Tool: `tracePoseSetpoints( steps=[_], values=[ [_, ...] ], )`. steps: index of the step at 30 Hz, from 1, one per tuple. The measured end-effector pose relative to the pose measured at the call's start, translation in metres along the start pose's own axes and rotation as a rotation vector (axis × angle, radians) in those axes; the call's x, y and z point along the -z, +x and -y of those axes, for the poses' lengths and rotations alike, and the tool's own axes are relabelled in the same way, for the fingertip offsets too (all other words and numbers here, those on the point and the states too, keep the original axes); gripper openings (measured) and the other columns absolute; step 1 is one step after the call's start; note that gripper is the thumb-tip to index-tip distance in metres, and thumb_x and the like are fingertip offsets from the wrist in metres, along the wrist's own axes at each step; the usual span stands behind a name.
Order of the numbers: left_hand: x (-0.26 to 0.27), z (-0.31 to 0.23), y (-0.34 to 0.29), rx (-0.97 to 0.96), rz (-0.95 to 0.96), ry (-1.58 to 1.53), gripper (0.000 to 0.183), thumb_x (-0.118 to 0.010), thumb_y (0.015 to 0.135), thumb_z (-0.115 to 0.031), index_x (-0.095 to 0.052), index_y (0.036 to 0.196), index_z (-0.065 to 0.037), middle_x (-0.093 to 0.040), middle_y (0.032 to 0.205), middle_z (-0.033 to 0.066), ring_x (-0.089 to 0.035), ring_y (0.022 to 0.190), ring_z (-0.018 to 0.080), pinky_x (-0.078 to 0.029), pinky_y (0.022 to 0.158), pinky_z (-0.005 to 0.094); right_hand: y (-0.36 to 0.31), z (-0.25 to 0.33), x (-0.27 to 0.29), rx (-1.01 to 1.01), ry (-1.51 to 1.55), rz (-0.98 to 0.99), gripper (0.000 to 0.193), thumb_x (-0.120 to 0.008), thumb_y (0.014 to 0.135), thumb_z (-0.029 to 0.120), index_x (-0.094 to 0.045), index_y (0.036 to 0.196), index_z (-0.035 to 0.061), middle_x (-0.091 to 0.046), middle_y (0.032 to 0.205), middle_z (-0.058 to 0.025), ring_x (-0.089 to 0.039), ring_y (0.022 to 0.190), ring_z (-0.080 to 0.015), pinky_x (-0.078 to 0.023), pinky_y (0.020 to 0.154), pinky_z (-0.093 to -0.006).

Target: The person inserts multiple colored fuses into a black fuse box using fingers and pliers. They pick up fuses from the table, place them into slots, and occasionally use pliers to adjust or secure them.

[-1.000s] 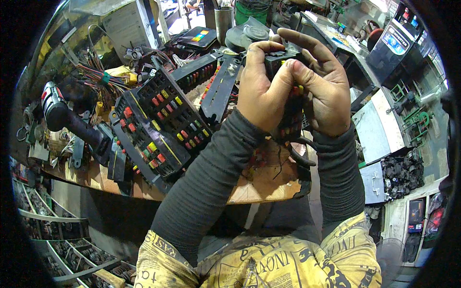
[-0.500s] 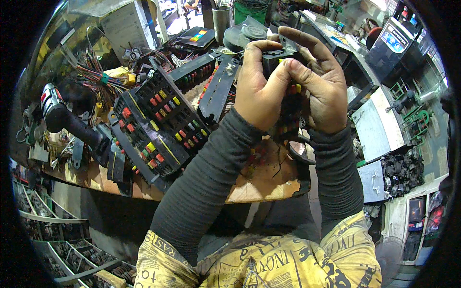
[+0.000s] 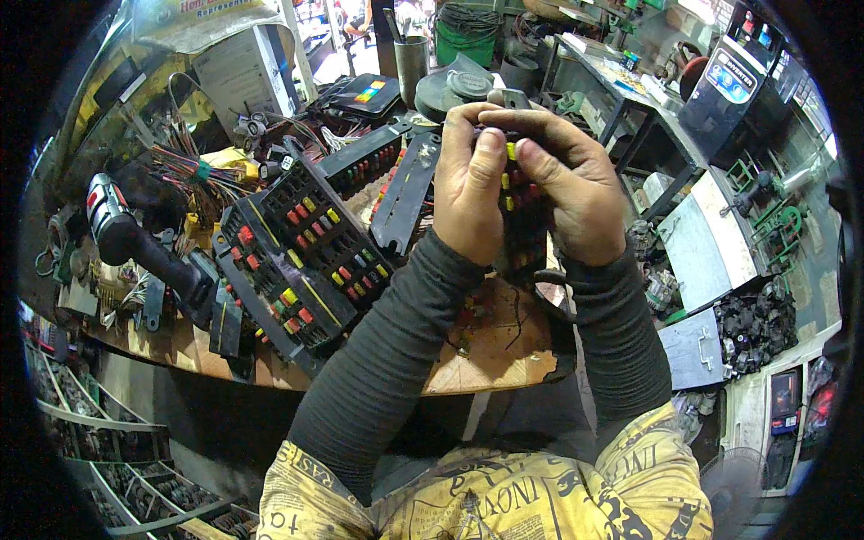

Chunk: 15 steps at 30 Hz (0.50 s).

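Both my hands are wrapped round a dark fuse box (image 3: pixel 524 236) with yellow and red fuses, held upright above the table. My left hand (image 3: pixel 470 198) grips its left side, thumb up along the face. Around the right side and over the top edge curl the fingers of my right hand (image 3: pixel 580 193), its thumb close to the yellow fuses. My hands hide much of the box. To the left, a bigger black fuse panel (image 3: pixel 310 252) lies tilted on the table, filled with red, yellow and green fuses.
A cordless drill (image 3: pixel 135 238) lies at the table's left. Behind the panel are bundled wires (image 3: pixel 202 171), a long black strip (image 3: pixel 405 189) and a metal cup (image 3: pixel 411 72). The wooden tabletop (image 3: pixel 486 360) ends just before me; a bench (image 3: pixel 630 90) stands far right.
Both hands have come slightly lower and to the left with the fuse box, showing more of its fuse face. The right fingers, stretched upward before, now fold over its top.
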<state>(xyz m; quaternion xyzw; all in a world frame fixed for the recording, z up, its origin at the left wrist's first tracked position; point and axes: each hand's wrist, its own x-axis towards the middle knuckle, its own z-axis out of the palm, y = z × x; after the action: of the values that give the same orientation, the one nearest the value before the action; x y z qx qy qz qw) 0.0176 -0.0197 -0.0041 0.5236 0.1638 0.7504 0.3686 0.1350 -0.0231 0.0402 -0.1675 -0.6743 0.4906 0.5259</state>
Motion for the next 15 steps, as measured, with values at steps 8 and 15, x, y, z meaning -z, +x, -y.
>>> tracePoseSetpoints(
  steps=[8,15],
  values=[
    [-0.0071,-0.0015,-0.0028,-0.061,-0.062,0.028,0.035,-0.034,0.11,-0.03,-0.051,0.115,0.001,-0.059,0.104,0.0089,-0.056,0.098,0.0135,-0.046,0.09,0.0274,0.0014,-0.0059,-0.0059,0.088,-0.233,-0.041,0.023,-0.062,0.09,-0.004,-0.072,0.11,-0.001,-0.065,0.115,-0.0102,-0.06,0.109,-0.0203,-0.045,0.099,-0.032],
    [-0.0064,-0.0001,-0.0027,-0.123,-0.086,0.025,0.034,-0.034,0.11,-0.027,-0.051,0.115,0.001,-0.059,0.102,0.0085,-0.055,0.094,0.0124,-0.046,0.087,0.0267,0.0033,-0.0021,-0.0062,0.091,-0.274,0.031,0.026,-0.059,0.093,-0.003,-0.068,0.117,-0.0012,-0.066,0.117,-0.0087,-0.061,0.11,-0.0169,-0.046,0.1,-0.0297]
  ],
)
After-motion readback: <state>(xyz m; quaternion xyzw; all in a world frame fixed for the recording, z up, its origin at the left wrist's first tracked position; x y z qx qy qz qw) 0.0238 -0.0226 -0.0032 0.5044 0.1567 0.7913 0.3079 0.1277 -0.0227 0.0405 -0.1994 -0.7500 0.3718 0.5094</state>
